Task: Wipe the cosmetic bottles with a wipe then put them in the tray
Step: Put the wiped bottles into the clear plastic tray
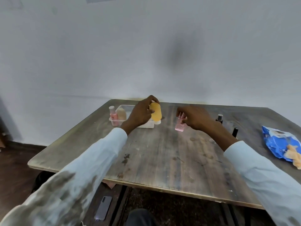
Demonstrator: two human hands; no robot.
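Wooden bench [162, 152] against a pale wall: two bottles are in the tray, a third is arriving, three are still out.

At the far left, the clear tray [146, 125] holds one pink bottle [113, 116] and one beige bottle [121, 114]. The left hand [140, 114] grips one yellow bottle [156, 113], cap downward, at the tray's right end, seemingly about to set it in. The right hand [193, 118] curls its fingers round one pink glass bottle [180, 125] standing mid-bench. Two dark bottles [219, 119] wait to the right, near one blue wipe pack [280, 142] with one crumpled wipe [294, 155] on it.
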